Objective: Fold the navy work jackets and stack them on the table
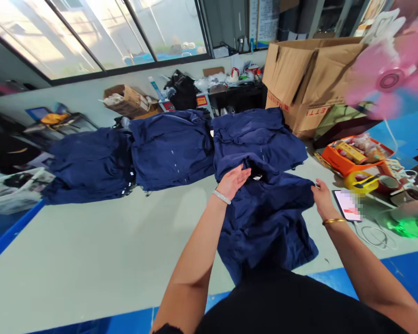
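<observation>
A navy blue jacket (261,218) lies crumpled at the table's front, just before my body. A white label shows in its dark neck opening. My left hand (234,182) rests on the upper left part of the jacket, fingers stretched out and together. At the right, my right hand (322,197) pinches the jacket's edge between thumb and fingers. Right behind it sits a stack of similar folded navy garments (254,134), partly touching the jacket. Two more navy stacks stand in a row to the left, a middle stack (172,150) and a left stack (90,164).
Right of my right hand lie a phone (347,205) with a white cable, a yellow tape roll (360,182) and an orange box (351,160) of small goods. Behind stand a large cardboard box (306,79) and a pink fan (390,80). The pale table (125,250) has blue edging.
</observation>
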Available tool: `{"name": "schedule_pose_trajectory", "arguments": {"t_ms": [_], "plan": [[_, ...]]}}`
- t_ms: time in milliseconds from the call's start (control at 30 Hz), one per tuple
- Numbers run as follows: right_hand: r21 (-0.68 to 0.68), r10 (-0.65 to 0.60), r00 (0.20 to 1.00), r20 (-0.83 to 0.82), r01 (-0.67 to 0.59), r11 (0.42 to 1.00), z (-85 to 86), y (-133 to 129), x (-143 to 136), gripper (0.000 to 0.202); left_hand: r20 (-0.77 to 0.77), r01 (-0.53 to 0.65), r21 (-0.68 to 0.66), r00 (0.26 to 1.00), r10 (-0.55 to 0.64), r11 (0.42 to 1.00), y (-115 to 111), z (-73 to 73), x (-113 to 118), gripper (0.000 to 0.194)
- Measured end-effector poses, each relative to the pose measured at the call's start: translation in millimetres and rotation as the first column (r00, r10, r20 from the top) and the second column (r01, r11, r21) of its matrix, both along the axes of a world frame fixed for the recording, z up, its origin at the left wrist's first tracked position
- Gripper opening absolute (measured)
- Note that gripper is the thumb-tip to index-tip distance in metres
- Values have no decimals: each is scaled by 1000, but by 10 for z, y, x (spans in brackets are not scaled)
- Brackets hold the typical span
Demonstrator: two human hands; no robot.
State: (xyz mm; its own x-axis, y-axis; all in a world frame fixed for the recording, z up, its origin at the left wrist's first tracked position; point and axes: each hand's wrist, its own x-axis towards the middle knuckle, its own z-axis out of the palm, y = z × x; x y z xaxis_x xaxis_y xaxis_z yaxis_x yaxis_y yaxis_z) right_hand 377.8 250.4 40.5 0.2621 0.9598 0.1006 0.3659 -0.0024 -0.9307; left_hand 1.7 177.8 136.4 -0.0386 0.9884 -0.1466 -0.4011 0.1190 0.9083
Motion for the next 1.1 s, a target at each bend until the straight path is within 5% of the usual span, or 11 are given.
{"name": "schedule_pose_trajectory", "arguments": {"t_ms": [67,133,267,333,433,533,667,867,933,1000,1100], "plan": [[56,22,955,296,-40,998,-107,-71,29,56,-252,-99,-89,965,74,991,-124,-391,51,58],[64,198,868,455,-254,965,-254,-346,-94,49,-589,-243,-123,798,127,962,-349,-837,90,57],[-122,612,543,575,-682,721,-523,-1145,-616,49,-807,-390,-129,575,132,912,-909,-1584,127,61],[-238,729,368,577,-778,581,-611,-1463,-826,60,-894,-419,-219,448,-10,881,-1166,-1840,119,64],[-431,833,134,537,-805,407,-708,-1690,-913,73,-905,-400,-366,363,-221,841,-1460,-2092,91,65],[-573,871,7,491,-751,329,-760,-1655,-774,61,-913,-367,-386,285,-293,846,-1631,-2213,66,65],[-577,815,16,579,-699,423,-678,-1334,-410,40,-898,-354,-433,246,-364,829,-1734,-2234,14,64],[-328,477,280,833,-445,833,-314,-373,353,34,-869,-284,-487,64,-491,826,-1759,-2083,-295,75],[-232,338,373,864,-300,925,-211,-92,545,36,-865,-309,-484,31,-500,819,-1714,-1974,-424,73],[-163,243,428,871,-215,963,-151,41,626,39,-877,-347,-450,-4,-481,823,-1664,-1848,-493,71],[-102,241,458,856,-307,946,-185,-124,528,48,-914,-305,-384,-11,-406,872,-1640,-1704,-403,61]]}}
